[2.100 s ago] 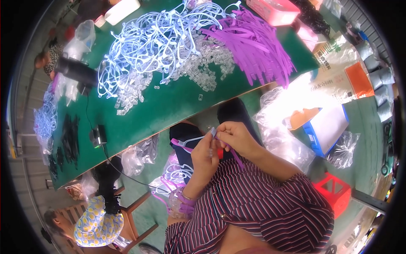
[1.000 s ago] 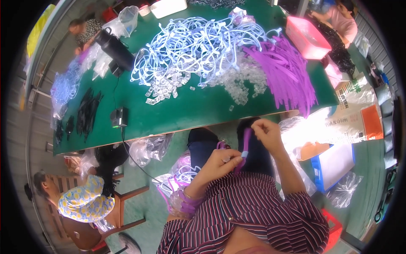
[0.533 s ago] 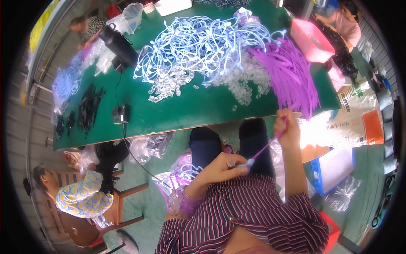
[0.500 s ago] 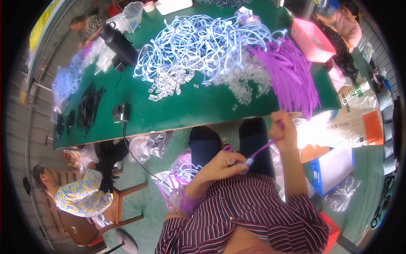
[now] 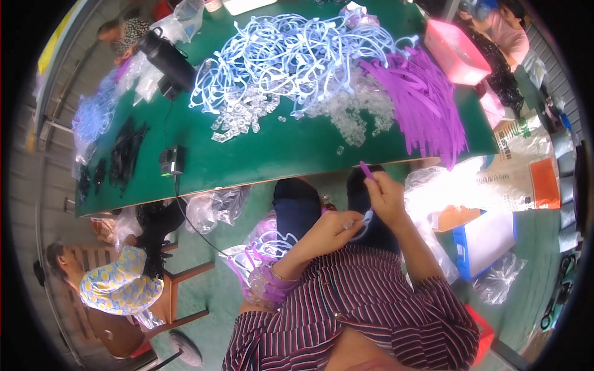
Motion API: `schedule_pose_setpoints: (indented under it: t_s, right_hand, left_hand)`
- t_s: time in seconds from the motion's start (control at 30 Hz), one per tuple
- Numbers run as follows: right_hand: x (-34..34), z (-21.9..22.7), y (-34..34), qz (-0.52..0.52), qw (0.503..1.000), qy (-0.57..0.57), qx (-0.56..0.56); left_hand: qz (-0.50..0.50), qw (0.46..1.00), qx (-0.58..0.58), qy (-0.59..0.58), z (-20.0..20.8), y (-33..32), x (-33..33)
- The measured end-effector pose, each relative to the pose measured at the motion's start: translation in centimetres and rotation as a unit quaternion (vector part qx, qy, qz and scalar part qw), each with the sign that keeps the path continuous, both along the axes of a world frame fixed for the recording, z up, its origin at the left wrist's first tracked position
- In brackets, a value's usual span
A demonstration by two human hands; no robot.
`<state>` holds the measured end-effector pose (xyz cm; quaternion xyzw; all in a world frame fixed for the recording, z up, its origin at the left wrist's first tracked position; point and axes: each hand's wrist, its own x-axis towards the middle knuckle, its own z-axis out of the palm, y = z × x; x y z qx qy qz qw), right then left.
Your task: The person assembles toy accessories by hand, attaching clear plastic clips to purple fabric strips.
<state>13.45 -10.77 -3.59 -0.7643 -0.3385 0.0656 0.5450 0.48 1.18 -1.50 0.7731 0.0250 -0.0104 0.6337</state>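
Observation:
Close together above my lap, in front of the table's near edge, are my two hands. My left hand [image 5: 339, 227] is closed on a light blue strap [image 5: 369, 216], whose loop shows between the hands. A purple strap [image 5: 366, 170] pokes up out of my closed right hand [image 5: 386, 196]; the rest of it is hidden by the fingers. On the table ahead lie a tangled heap of light blue straps [image 5: 291, 55], small clear plastic pieces [image 5: 359, 114] and a sheaf of purple straps [image 5: 427, 102]. More purple and light blue straps [image 5: 272, 247] hang beside my left forearm.
On the green table [image 5: 229, 161] are a black bottle [image 5: 164, 57], a small black box [image 5: 172, 161] with a cable, black straps [image 5: 127, 151] and a pink bin [image 5: 456, 52]. Coworkers sit at left and far right. A blue-edged tray [image 5: 486, 241] stands at my right.
My right hand has come down and left, close to my left hand. The purple strap, stretched between the hands before, now sticks up from my right hand. The view has shifted slightly.

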Motion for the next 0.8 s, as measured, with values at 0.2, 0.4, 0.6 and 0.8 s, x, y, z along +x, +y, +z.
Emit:
schedule_pose_setpoints:
  t_s: [0.2,0.4,0.6,0.8]
  right_hand:
    - [1.2,0.6,-0.3,0.048,0.972,0.206,0.099]
    - [1.1,0.9,-1.2,0.071,0.930,0.327,0.152]
    - [0.5,0.7,-1.6,0.075,0.938,0.319,0.112]
    - [0.2,1.5,-1.5,0.039,0.966,0.244,0.079]
  left_hand:
    - [0.025,0.949,0.306,-0.076,-1.0,0.0,0.6]
    - [0.202,0.921,0.314,-0.111,-0.7,3.1,4.3]
    - [0.300,0.867,0.388,-0.091,0.6,4.2,8.2]
    - [0.279,0.931,0.213,-0.094,-0.7,4.7,8.0]
